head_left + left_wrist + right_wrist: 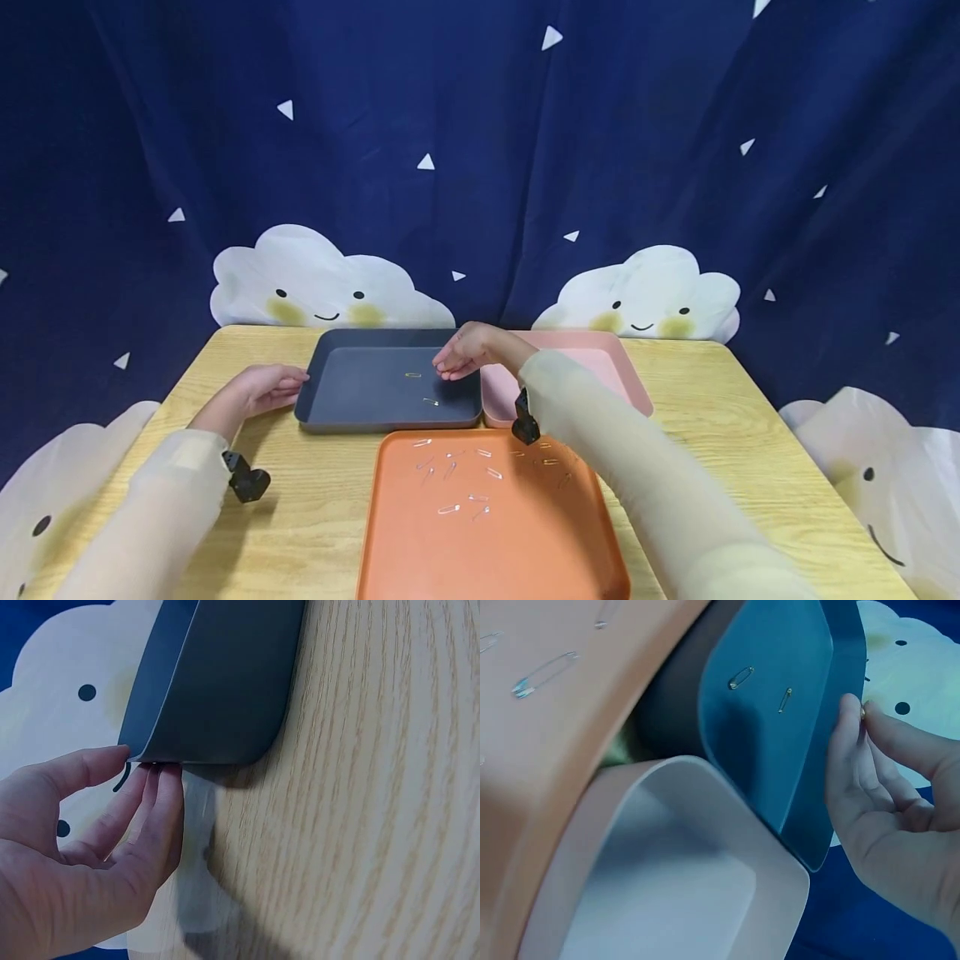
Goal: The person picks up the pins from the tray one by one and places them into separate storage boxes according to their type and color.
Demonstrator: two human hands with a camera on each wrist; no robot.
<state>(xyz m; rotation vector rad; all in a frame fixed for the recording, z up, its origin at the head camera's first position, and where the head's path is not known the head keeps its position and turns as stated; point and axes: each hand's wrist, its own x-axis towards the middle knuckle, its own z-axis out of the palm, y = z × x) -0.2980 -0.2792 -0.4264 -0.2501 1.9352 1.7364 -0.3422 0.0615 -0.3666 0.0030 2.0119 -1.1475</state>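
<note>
Fingers of the right hand are bunched with the thumb, and only the right wrist view shows why: a small gold safety pin glints between thumb tip and fingertip, pinched there. From the head camera the same hand merely hovers, fingertips drooping, above the far right part of the dark grey tray, and the pinched pin cannot be made out.

Two gold safety pins already lie on the floor of that tray; the head view shows them as faint specks, while the right wrist view shows their shape plainly, one with its looped head and one slimmer, just beside it.

The left hand rests at the tray's left edge. The left wrist view alone shows the contact: the thumb lies on top of the rim and straight fingers sit under it, lightly holding the corner of the tray.

The orange tray sits nearest the person, strewn with silver safety pins and a few gold ones. The pink tray stands just beside the grey one, on its right; the right wrist view looks down into its bare inside. All three stand on a wooden table, backed by a navy curtain with cloud faces.
</note>
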